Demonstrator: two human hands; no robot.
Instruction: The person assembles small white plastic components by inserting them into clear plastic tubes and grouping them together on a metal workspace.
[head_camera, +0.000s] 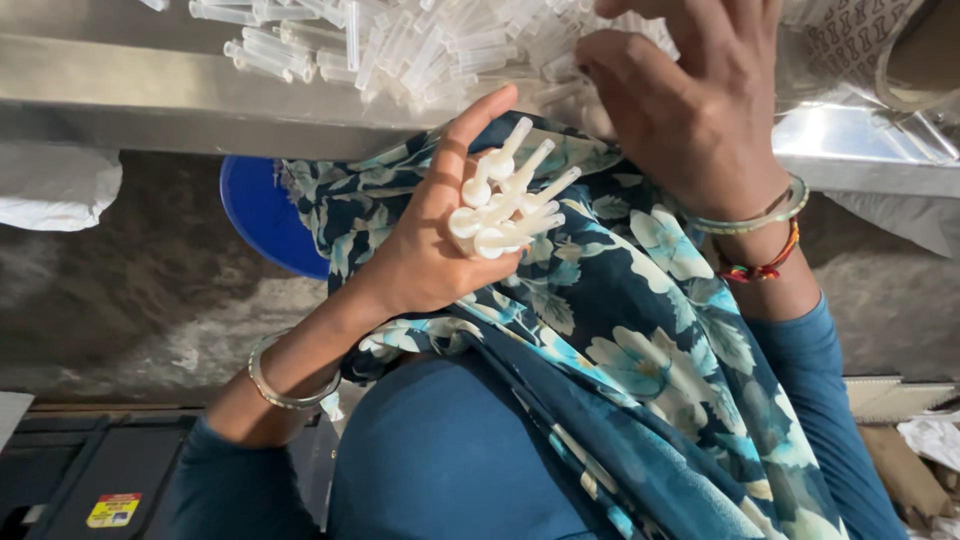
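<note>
A bunch of white plastic plungers (505, 200) was gripped in the left hand (440, 235), held above a floral scarf (620, 320). The right hand (680, 100) was laid on a heap of clear tubes (400, 45) on the steel table (150, 95); its grip could not be told.

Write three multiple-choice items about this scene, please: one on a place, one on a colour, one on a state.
1. Where does the pile of clear plastic tubes lie?
A. on the metal table
B. on the floor
C. in the blue tub

2. What colour are the plunger pieces in the left hand?
A. blue
B. white
C. red

3. What is the right hand doing?
A. hanging at the side
B. gripping the bangle
C. reaching into the pile

Answers: 1 A, the tubes rest on the steel top; 2 B, the bunch is white; 3 C, its fingers are among the tubes.
</note>
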